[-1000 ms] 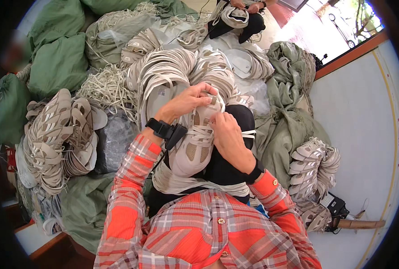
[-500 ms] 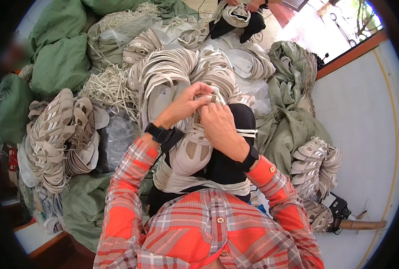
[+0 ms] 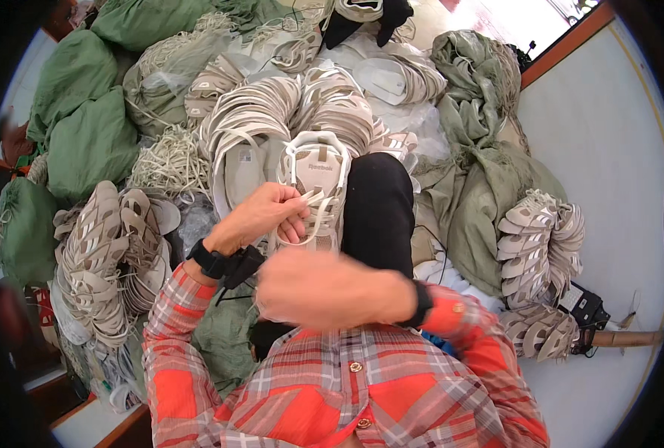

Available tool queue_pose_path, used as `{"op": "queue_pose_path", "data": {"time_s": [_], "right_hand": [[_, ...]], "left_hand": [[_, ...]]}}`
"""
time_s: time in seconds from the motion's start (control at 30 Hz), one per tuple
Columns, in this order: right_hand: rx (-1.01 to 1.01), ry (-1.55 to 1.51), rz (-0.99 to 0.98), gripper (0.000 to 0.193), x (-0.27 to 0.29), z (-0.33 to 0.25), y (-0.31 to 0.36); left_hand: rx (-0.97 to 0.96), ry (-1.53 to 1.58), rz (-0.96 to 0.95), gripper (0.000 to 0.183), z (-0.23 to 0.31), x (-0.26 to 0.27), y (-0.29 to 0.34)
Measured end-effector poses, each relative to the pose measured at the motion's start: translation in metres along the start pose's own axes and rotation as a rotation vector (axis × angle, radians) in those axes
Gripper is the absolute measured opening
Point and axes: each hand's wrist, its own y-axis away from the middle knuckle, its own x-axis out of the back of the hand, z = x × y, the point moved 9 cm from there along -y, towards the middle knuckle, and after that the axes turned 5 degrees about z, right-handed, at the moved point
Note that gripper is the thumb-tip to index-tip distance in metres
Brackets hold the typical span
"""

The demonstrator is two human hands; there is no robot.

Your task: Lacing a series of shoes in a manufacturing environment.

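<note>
A beige shoe upper (image 3: 320,158) with a pale padded collar lies in front of me, beside my black-clad right knee (image 3: 380,216). My left hand (image 3: 272,213) is over its lacing area, thumb and fingers pinching a flat cream shoelace (image 3: 322,214) that loops down onto the upper. Nearer to my body, my right hand (image 3: 309,287) is smeared by motion and covers the toe end of the upper. Its fingers cannot be made out, nor whether it holds anything.
Beyond the upper lie stacked beige uppers (image 3: 257,104) and a heap of loose laces (image 3: 169,160). Green sacks (image 3: 93,142) stand left, another sack (image 3: 481,187) right. Bundled uppers (image 3: 93,254) flank me. A person's dark-clad legs (image 3: 336,30) show at the far edge.
Both hands were together at the collar end. My right hand has swung toward my body and left; my left hand has come nearer too, exposing the tongue. The whole view has shifted slightly.
</note>
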Motion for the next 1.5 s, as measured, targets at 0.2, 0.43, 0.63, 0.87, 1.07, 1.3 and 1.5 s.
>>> {"op": "queue_pose_path", "data": {"time_s": [0.2, 0.43, 0.63, 0.87, 1.07, 1.3, 1.5], "right_hand": [[-0.222, 0.376, 0.272, 0.014, 0.083, 0.090, 0.065], [-0.144, 0.264, 0.123, 0.013, 0.056, 0.114, 0.053], [-0.427, -0.086, 0.043, 0.012, 0.064, 0.119, 0.075], [-0.791, 0.504, 0.010, 0.023, 0.061, 0.151, 0.063], [-0.613, 0.226, 0.297, 0.022, 0.080, 0.150, 0.033], [-0.544, 0.215, -0.054, 0.022, -0.013, 0.143, -0.007], [-0.119, 0.125, -0.230, 0.017, -0.104, 0.021, -0.016]], "left_hand": [[0.034, 0.193, -0.052, 0.024, -0.001, -0.007, 0.005], [0.074, 0.367, -0.138, 0.023, -0.006, -0.006, 0.014], [-0.548, -1.133, 0.799, 0.015, 0.056, 0.090, 0.067], [-0.421, -1.106, 1.105, 0.013, 0.063, 0.184, 0.142], [-0.440, -1.007, 1.002, 0.010, -0.012, 0.288, 0.220], [-0.206, -1.604, 1.434, 0.014, -0.021, 0.299, 0.275], [-0.397, 0.624, 1.122, 0.025, -0.038, 0.268, 0.185]]}}
